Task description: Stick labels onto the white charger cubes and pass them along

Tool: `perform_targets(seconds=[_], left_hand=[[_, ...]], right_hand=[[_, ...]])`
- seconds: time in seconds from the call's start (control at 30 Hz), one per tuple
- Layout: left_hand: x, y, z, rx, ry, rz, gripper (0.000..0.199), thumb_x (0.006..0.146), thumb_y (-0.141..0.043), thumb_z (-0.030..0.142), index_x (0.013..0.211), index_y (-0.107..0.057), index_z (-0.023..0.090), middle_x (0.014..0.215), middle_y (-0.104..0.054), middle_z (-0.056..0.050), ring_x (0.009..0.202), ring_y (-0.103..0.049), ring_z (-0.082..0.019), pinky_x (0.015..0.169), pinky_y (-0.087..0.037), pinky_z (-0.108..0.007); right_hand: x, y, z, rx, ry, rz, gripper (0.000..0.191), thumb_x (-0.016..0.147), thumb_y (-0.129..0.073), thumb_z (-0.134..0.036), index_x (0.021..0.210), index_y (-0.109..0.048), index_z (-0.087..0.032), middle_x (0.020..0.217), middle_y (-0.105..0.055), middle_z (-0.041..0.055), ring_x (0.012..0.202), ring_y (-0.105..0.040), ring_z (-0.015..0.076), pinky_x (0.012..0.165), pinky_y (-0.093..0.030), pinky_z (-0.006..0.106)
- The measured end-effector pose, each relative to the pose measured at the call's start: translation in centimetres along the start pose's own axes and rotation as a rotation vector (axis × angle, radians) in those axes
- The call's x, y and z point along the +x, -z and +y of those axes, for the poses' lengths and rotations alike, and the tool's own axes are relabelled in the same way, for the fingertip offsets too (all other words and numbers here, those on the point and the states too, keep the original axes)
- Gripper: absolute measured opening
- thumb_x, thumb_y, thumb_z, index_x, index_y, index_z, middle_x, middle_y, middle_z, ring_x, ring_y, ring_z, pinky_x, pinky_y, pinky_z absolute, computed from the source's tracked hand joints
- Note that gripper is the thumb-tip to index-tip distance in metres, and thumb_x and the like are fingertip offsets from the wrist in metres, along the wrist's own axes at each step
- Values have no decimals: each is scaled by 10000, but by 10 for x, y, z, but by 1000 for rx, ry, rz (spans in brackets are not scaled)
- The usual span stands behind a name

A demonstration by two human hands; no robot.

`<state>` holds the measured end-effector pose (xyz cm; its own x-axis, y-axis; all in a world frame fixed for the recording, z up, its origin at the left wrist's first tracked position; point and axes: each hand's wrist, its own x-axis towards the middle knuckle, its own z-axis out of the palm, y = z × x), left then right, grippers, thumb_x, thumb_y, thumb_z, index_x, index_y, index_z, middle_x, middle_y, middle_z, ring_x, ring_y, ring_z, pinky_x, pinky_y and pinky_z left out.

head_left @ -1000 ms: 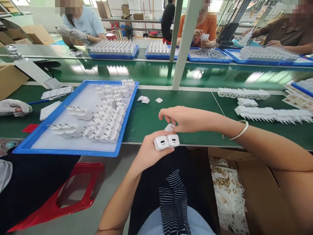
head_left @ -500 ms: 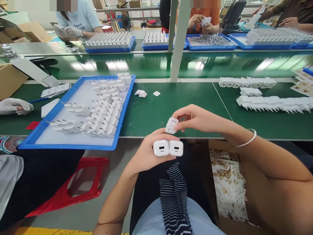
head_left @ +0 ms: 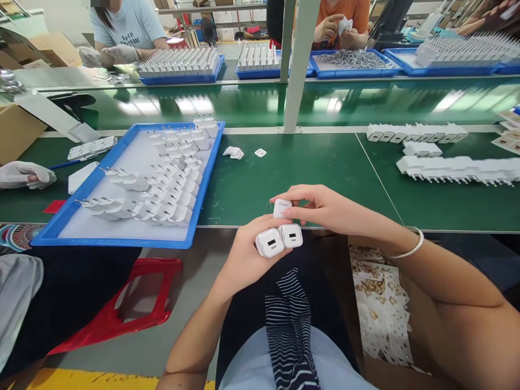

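Note:
My left hand (head_left: 241, 249) is closed around two white USB chargers, held side by side at the table's front edge. Their port faces point toward me: the left charger (head_left: 270, 243) and the right charger (head_left: 291, 236) each show a dark wide slot and a smaller one. Between thumb and fingers, my right hand (head_left: 311, 203) pinches a small white face plate (head_left: 281, 207) with grey print on it, just above the chargers. Beyond the hands, a small stack of white plates (head_left: 233, 153) and one single plate (head_left: 260, 153) lie on the green table.
A blue-rimmed tray (head_left: 190, 238) with rows of white plugs stands left. Rows of chargers (head_left: 459, 167) lie right. A metal post (head_left: 296, 70) rises mid-table. A co-worker's gloved hand (head_left: 26, 176) rests far left. A red stool (head_left: 162, 290) and an open box (head_left: 382, 303) are below.
The two chargers in my left hand have tilted, with the right one now higher. My right hand has brought the plate slightly left and lower, nearer the chargers.

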<state>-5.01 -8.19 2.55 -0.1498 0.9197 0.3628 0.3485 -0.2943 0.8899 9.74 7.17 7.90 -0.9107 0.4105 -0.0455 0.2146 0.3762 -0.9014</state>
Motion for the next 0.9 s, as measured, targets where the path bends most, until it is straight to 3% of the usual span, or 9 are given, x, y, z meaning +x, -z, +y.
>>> perform_targets(seconds=[0.1, 0.23, 0.53, 0.6, 0.73, 0.8, 0.9], left_hand=[[1, -1, 3, 65, -50, 15, 347, 794, -831, 166, 1123, -734, 218, 1178, -769, -57, 1065, -735, -155, 954, -565, -237], [1, -1, 5, 109, -80, 19, 363, 798, -827, 162, 1142, -726, 218, 1165, -773, -58, 1073, -733, -168, 976, -567, -260], [0, -4, 2, 103, -83, 32, 350, 798, -825, 158, 1130, -732, 214, 1170, -767, -70, 1053, -736, -180, 954, -580, -281], [0, -4, 0, 105, -68, 63, 363, 786, -840, 167, 1129, -735, 217, 1167, -768, -69, 1060, -735, -189, 968, -576, -296], [2, -2, -6, 81, -69, 144, 390, 759, -863, 166, 1124, -737, 222, 1147, -773, -60, 1071, -730, -190, 974, -569, -294], [3, -2, -9, 75, -77, 165, 385, 758, -864, 164, 1118, -739, 221, 1125, -774, -55, 1062, -730, -183, 965, -568, -282], [2, -4, -11, 76, -89, 187, 390, 764, -858, 155, 1129, -739, 222, 1132, -769, -57, 1055, -728, -180, 948, -569, -278]], right_hand=[[2, -3, 0, 111, -5, 101, 209, 846, -749, -359, 947, -756, -177, 900, -712, 49, 775, -627, 161, 602, -495, 266], [5, -5, 2, 364, -31, 159, 288, 715, -874, -345, 793, -655, -175, 703, -667, -1, 625, -598, 126, 532, -495, 246], [0, -6, 5, 405, -64, 198, 224, 748, -861, -308, 747, -696, -157, 692, -690, 4, 566, -591, 104, 542, -502, 251], [0, -4, 8, 352, -21, 254, 239, 781, -846, -343, 773, -687, -165, 728, -700, 16, 611, -622, 125, 536, -513, 252], [-10, 1, 12, 153, 117, 487, 155, 941, -697, -367, 938, -657, -217, 725, -668, -12, 606, -614, 124, 514, -494, 242], [-22, 0, 12, 56, 127, 470, 118, 1006, -605, -333, 1044, -677, -247, 693, -617, -33, 548, -534, 99, 509, -451, 240], [-40, -9, 9, -16, 104, 361, 265, 1043, -525, -258, 1256, -675, -305, 746, -597, -26, 589, -484, 97, 553, -434, 245]])
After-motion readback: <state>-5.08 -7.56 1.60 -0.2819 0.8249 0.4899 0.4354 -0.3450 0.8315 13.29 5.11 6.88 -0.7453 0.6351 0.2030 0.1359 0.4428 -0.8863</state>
